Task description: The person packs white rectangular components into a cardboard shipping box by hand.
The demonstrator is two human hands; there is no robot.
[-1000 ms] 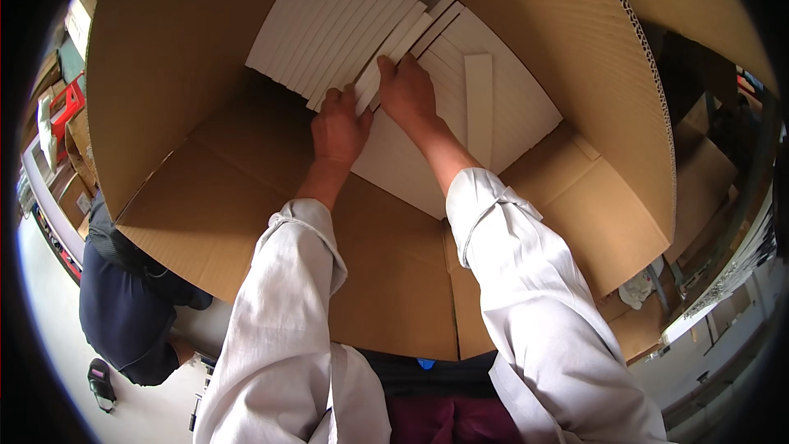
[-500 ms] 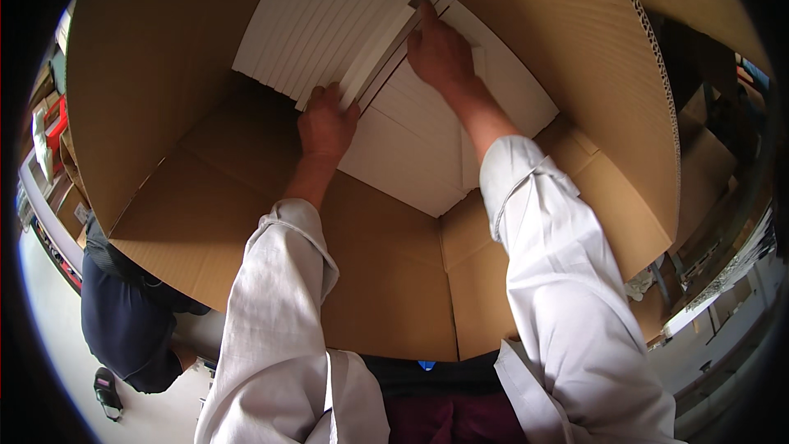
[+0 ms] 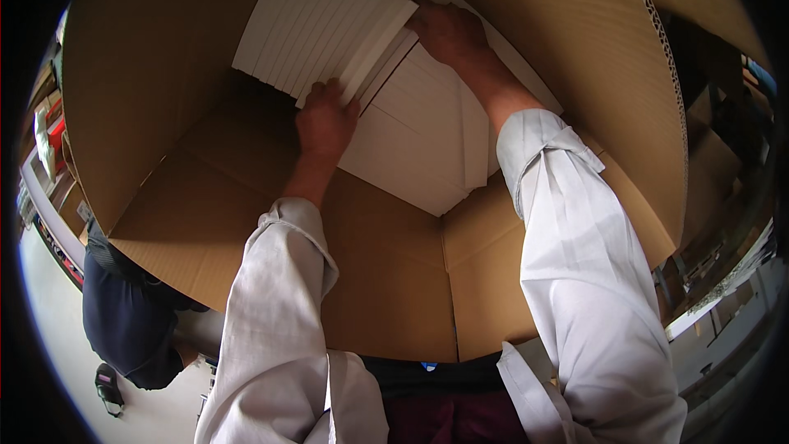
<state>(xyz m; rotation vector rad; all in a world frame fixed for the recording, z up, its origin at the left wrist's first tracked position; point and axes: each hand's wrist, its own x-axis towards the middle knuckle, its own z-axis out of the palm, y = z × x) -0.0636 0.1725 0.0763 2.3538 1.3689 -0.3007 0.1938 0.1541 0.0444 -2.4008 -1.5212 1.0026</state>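
Note:
Inside a deep brown cardboard box [image 3: 386, 296], a row of thin white flat pieces [image 3: 304, 20], perhaps folded cartons, stands packed on edge. My left hand [image 3: 327, 122] has its fingers curled round the near end of the last white flat piece [image 3: 380, 48] in that row. At the piece's far end, my right hand [image 3: 452, 33] is closed on it, with the fingertips partly hidden. Beneath and to the right, more white flat pieces [image 3: 419, 131] lie with their broad faces up.
Tall cardboard walls surround both forearms, and the right wall's cut edge [image 3: 657, 49] rises near my right arm. At the lower left, a person in dark clothing [image 3: 127, 312] is beside the box. A dark shoe [image 3: 108, 389] rests on the pale floor.
My right hand has shifted slightly right and down, its fingers now curled at the piece's far end. My left hand stays nearly in place.

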